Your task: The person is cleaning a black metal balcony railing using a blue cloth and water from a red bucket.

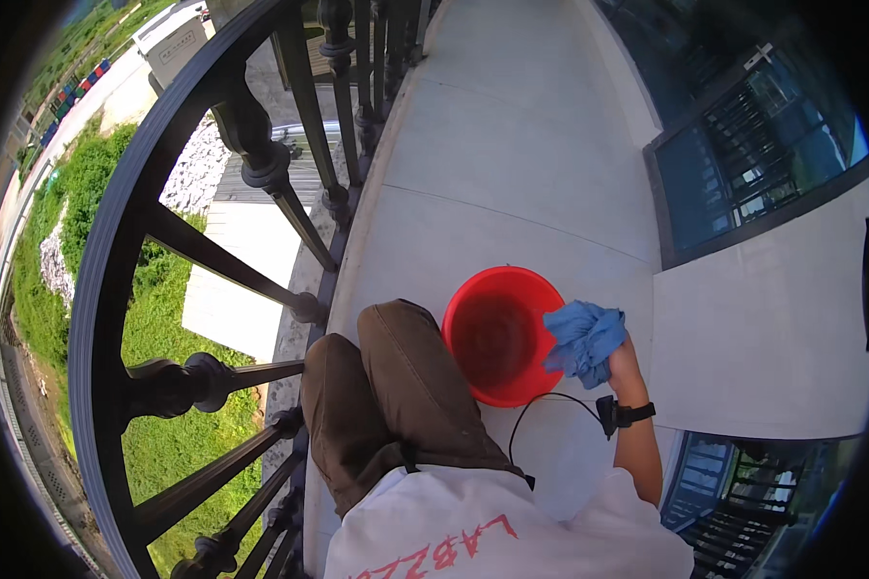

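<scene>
A crumpled blue cloth [585, 340] is bunched in my right hand [625, 367], whose fingers are mostly hidden behind it. The cloth hangs over the right rim of a red bucket [456, 362]. This bucket stands on the floor just beyond my knees, its inside dark red and shaded. On my right wrist is a black strap with a small device [610, 413], from which a thin black cable runs. My left hand is not in view.
A dark metal balustrade [106, 289] curves along my left, with grass and a road below. Pale floor tiles [502, 145] stretch ahead. At right stand a white wall [763, 328] and dark-framed windows [763, 145]. My bent legs [406, 376] lie between railing and bucket.
</scene>
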Available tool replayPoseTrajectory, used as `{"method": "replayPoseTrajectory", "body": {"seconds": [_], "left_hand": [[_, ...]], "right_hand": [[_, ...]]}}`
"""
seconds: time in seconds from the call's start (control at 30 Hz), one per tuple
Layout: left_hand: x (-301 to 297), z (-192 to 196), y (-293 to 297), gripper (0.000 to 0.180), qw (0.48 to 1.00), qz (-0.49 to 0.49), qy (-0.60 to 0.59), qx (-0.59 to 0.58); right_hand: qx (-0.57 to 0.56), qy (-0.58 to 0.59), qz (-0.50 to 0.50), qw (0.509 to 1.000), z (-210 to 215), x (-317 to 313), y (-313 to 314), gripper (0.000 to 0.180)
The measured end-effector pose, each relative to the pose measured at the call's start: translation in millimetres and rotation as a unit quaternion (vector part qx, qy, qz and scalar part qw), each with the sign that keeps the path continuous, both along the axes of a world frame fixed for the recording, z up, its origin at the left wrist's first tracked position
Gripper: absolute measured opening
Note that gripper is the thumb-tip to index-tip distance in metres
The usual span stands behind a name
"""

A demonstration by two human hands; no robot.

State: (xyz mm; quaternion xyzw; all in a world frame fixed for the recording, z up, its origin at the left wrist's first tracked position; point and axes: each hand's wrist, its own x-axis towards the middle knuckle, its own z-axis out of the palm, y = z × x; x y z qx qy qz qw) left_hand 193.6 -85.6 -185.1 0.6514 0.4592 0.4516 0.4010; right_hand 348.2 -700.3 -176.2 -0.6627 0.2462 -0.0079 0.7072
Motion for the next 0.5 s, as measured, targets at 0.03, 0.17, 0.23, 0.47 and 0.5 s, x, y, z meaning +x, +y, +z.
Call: {"method": "replayPoseTrajectory", "body": {"seconds": [0.03, 0.17, 0.23, 0.47, 0.5], "left_hand": [[5, -2, -2, 0.008, 1.000, -0.018, 0.014, -0.003], [14, -9, -8, 0.008, 0.995, -0.061, 0.075, -0.014], [15, -11, -10, 0.008, 0.992, -0.072, 0.100, -0.013], [-4, -15, -12, 0.008, 0.986, -0.052, 0.157, -0.028], [-11, -15, -11, 0.008, 0.986, -0.039, 0.161, -0.029]], "right_hand": [[0.076, 0.039, -0.126, 0.988, -31, -57, -9, 0.043], [0.244, 0.064, -0.247, 0.936, -95, -161, 2, 0.045], [0.272, 0.073, -0.288, 0.915, -90, -156, 18, 0.046], [0.237, -0.007, 0.013, 0.971, -89, -49, -25, 0.049], [0.176, 0.008, 0.064, 0.982, -102, -38, -25, 0.053]]}}
